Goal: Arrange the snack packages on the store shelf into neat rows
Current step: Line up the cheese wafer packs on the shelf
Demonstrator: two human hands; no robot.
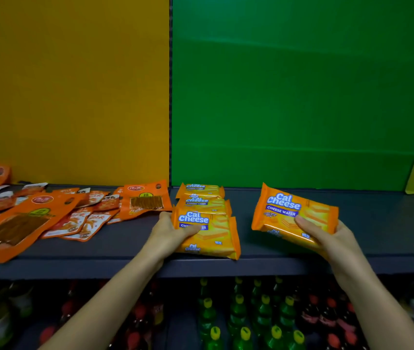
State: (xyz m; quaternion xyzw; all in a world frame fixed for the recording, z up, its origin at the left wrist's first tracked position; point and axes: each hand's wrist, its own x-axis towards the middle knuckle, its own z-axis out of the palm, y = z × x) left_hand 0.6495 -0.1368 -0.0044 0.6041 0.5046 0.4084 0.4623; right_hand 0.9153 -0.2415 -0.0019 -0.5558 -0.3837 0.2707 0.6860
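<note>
Three orange Cal Cheese wafer packs lie in a column on the dark shelf (125, 238). My left hand (173, 231) grips the left edge of the nearest pack (216, 236), thumb across its front; behind it sit the middle pack (204, 202) and the back pack (199, 189). My right hand (327, 236) holds a fourth Cal Cheese pack (294, 214) tilted above the shelf to the right, thumb on its front.
Several orange spicy-strip pouches (19, 223) and small sachets (87, 218) lie scattered on the shelf's left half. A yellow back panel (69, 84) and a green one (302, 97) stand behind. Bottles (238, 311) fill the lower shelf.
</note>
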